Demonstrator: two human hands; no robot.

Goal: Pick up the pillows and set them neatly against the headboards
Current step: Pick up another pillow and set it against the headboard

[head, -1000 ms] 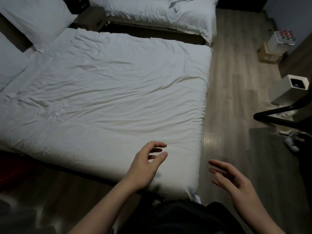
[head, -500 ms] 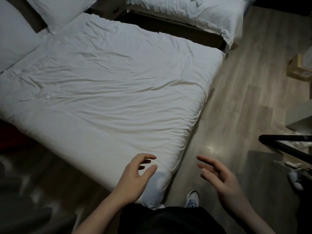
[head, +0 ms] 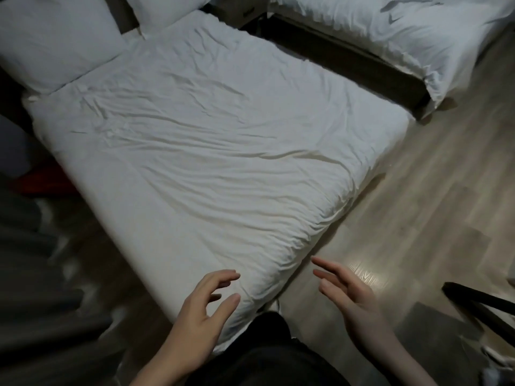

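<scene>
A white pillow (head: 53, 43) leans at the head of the near bed (head: 211, 151) at the top left. A second white pillow (head: 164, 9) stands beside it, partly cut off by the top edge. My left hand (head: 203, 310) hovers over the bed's foot corner, fingers apart, holding nothing. My right hand (head: 348, 293) is over the floor just right of that corner, fingers spread and empty. Both hands are far from the pillows.
A second bed (head: 404, 32) with white bedding stands at the top right, a dark gap between the beds. Wood floor (head: 432, 190) runs along the right. A black bar (head: 479, 302) juts in at the lower right. Dark shapes lie at the left.
The view has swung left and shifted around the foot corner of the bed; the pillows come more into view. Both hands stay open and empty in front of me.
</scene>
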